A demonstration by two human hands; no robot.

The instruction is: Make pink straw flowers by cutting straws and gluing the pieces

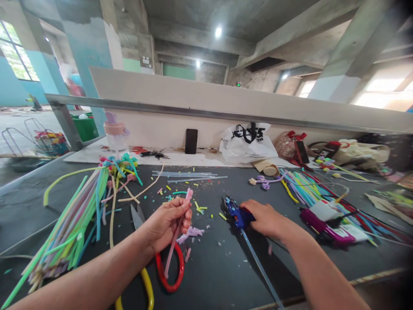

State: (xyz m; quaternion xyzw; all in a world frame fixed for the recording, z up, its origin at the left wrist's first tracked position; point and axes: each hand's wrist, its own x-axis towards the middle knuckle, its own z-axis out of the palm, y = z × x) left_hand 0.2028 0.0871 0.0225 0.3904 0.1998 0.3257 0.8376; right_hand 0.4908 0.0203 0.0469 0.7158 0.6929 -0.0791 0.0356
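My left hand (166,224) pinches a pink chenille stem (175,246), its short fuzzy end standing above the fingers and its long end hanging down. Under that hand lie scissors (182,268) with red and yellow handles, partly covered by my wrist. My right hand (263,217) is closed around the handle of a blue hot glue gun (240,216). A clear glue stick (260,260) sticks out of its rear, toward me. Between the hands lie lilac fuzzy pieces (192,232) and small yellow offcuts (200,208).
A bundle of coloured stems (75,215) lies at left, another (306,189) at right. Clear glue sticks (190,174) lie ahead. Nearby are a purple tool (325,228), a phone (191,141), a white bag (245,146) and a pink-lidded cup (116,135).
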